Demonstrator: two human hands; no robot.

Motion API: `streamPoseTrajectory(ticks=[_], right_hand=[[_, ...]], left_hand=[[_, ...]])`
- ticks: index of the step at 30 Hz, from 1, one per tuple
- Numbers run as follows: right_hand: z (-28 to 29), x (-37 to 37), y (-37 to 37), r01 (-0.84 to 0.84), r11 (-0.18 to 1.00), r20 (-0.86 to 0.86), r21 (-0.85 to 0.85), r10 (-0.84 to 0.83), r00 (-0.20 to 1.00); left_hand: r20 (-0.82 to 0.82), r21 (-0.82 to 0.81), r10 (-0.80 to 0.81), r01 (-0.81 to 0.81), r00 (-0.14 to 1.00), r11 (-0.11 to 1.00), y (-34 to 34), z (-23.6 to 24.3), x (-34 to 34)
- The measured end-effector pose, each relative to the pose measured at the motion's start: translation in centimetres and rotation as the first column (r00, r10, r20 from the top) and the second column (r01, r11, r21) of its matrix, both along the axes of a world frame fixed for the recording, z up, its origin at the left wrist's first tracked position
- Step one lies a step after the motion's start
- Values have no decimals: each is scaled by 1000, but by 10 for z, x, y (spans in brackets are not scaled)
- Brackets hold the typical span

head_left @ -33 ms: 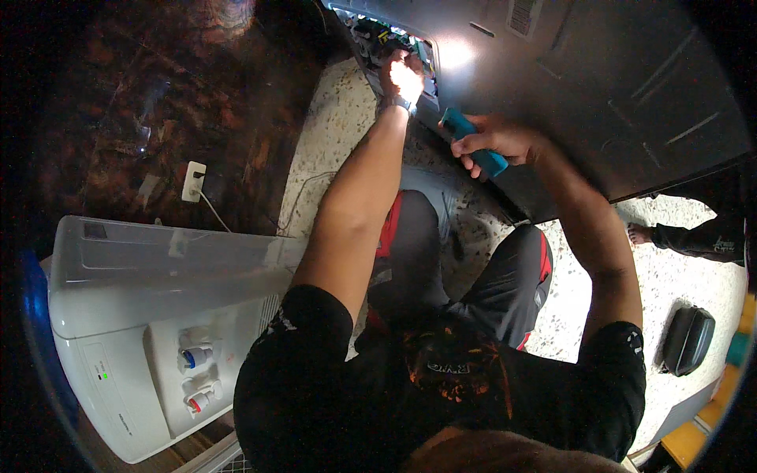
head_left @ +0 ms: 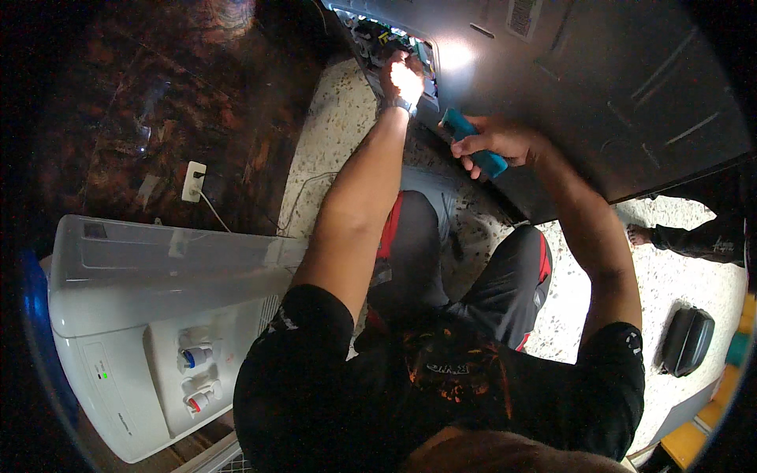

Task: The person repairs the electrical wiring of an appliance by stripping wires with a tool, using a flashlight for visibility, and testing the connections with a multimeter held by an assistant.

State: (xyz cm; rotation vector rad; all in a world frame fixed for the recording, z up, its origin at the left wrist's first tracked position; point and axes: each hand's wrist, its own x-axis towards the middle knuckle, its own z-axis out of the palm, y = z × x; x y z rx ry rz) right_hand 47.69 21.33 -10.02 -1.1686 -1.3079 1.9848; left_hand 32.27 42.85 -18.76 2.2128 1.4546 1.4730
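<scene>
A lit opening point(head_left: 433, 79) in the back of a large dark panel-sided appliance point(head_left: 583, 87) shows bundled wires and connectors point(head_left: 384, 38), some yellow and green. Into it reaches my left hand point(head_left: 404, 77), its fingers bent in among the wiring. Glare washes out the back of this hand, and what the fingertips hold is hidden. A band circles the left wrist. My right hand point(head_left: 497, 142) is closed around a teal smartphone point(head_left: 487, 162), held tilted below the opening. Bright light falls on the left hand and the panel beside the opening.
At left stands a white water dispenser point(head_left: 118, 331) with blue and red taps. A plugged cord hangs from the wall outlet point(head_left: 193, 181). Another person's foot point(head_left: 640, 234) is at right, near a black case point(head_left: 688, 340) on the speckled floor. My knees are bent beneath my arms.
</scene>
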Motion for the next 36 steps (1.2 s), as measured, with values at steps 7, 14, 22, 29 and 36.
streamPoseTrajectory(ticks=[7,14,22,29,36], right_hand=[[-9,4,3,8,1000,-30,-10,-8,1000],[-7,-3,4,-27,1000,-51,2,27,998],[-9,4,3,-13,999,0,39,13,1000],[-11,5,1,9,1000,5,27,-9,1000],[-10,-11,14,-38,998,7,58,38,999]], left_hand=[[40,-128,-55,60,998,990,-1,-2,3],[-258,117,168,-142,951,983,14,-23,3],[-34,-61,86,-88,996,994,1,-6,13],[6,-221,227,-220,974,950,-10,-17,8],[972,85,-209,663,110,744,-16,-34,-16]])
